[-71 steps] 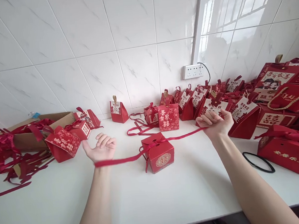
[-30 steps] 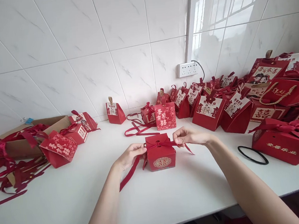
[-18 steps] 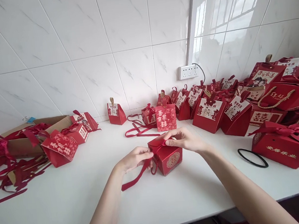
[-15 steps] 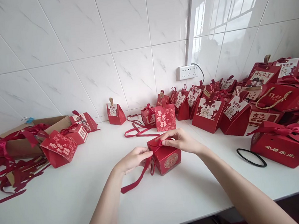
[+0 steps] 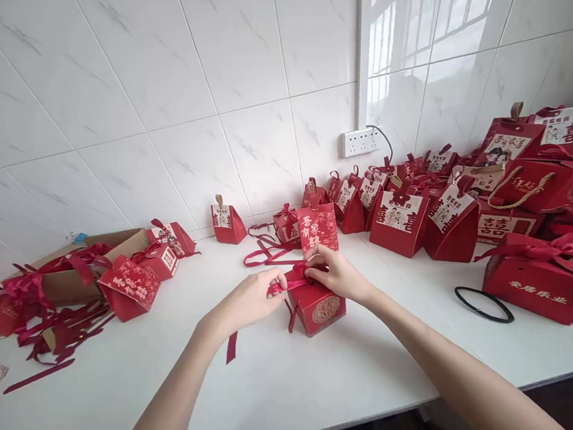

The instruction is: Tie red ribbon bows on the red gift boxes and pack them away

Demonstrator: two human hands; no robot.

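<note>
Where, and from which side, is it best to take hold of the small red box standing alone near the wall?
Probably by the tan loop, from above and the front. The loop stands up from the top of the small red box, while the tiled wall is close behind. The box narrows toward its top, so a grip on its faces might slip.
</note>
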